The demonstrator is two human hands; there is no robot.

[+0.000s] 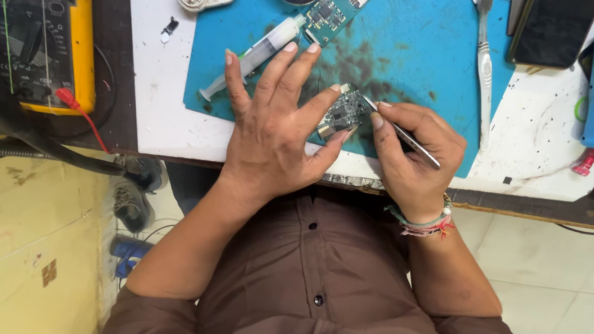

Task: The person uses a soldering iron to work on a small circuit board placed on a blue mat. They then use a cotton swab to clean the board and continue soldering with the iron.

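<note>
Yellow multimeter (32, 14) sits far left, clear of the work. On the blue mat (432, 48), the left hand (276, 123) pins a small circuit board (343, 112) between thumb and forefinger, other fingers spread flat. The right hand (412, 155) grips metal tweezers (399, 132), tip at the board's upper edge. Judged: component work underway; fine tip placement is required. A syringe (254, 56) crowds the left fingers; open mat lies rightward.
</note>
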